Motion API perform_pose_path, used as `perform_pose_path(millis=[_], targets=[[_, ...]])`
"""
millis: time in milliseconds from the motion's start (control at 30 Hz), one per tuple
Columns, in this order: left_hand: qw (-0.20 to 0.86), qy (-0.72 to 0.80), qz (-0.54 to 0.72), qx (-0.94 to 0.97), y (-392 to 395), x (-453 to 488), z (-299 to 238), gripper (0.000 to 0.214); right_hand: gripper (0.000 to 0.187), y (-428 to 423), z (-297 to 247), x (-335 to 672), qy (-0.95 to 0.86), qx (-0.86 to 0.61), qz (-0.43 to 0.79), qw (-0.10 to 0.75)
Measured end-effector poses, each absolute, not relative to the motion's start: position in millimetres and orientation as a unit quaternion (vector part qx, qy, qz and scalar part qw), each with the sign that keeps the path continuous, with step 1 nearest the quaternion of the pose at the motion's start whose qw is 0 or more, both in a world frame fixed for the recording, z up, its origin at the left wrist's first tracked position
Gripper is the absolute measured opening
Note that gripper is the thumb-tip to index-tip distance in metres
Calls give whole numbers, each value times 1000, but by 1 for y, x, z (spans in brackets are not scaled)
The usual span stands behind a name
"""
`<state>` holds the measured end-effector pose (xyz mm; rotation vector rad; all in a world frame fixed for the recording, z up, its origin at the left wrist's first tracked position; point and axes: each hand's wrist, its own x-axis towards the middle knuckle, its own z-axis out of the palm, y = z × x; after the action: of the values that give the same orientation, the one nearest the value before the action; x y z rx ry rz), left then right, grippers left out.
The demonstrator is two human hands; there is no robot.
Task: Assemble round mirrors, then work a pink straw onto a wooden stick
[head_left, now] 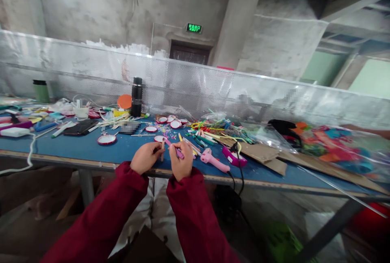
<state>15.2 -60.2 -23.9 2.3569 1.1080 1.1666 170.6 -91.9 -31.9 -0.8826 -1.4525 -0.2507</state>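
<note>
My left hand point(145, 157) is closed at the near edge of the blue table point(91, 149), pinching a small wooden stick point(162, 150) that stands upright. My right hand point(180, 159) is closed beside it, gripping a pink-purple stick-like piece point(173, 147) that points up and left toward the wooden stick. Both arms wear dark red sleeves. A pink glue gun point(213, 160) lies just right of my right hand, with its black cord dropping off the table edge.
Craft litter covers the table: round red-rimmed discs point(106, 139), coloured sticks and pipe cleaners point(213, 131), a black phone point(81, 127), a black bottle point(137, 97), cardboard point(268, 155), and plastic bags of coloured parts point(335, 149). A perforated metal screen point(213, 86) backs the table.
</note>
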Motion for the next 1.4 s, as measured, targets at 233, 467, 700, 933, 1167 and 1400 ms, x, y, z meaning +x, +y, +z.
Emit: perform_pose_path(millis=[233, 467, 700, 933, 1167, 1400], targets=[[145, 385, 404, 817, -61, 15, -23, 26, 17, -92, -31, 170, -645, -392, -112, 647], [144, 383, 406, 817, -60, 15, -24, 25, 18, -93, -32, 171, -639, -394, -109, 651], [150, 383, 403, 817, -62, 15, -23, 27, 17, -92, -33, 171, -645, -389, -107, 649], [150, 382, 407, 816, -61, 16, -23, 25, 16, -93, -32, 171, -642, -391, -105, 651], [146, 377, 406, 819, -61, 15, -24, 26, 16, -93, -33, 171, -631, -393, -109, 659], [134, 385, 400, 821, -62, 15, -24, 27, 16, -91, -34, 171, -619, -401, -105, 667]])
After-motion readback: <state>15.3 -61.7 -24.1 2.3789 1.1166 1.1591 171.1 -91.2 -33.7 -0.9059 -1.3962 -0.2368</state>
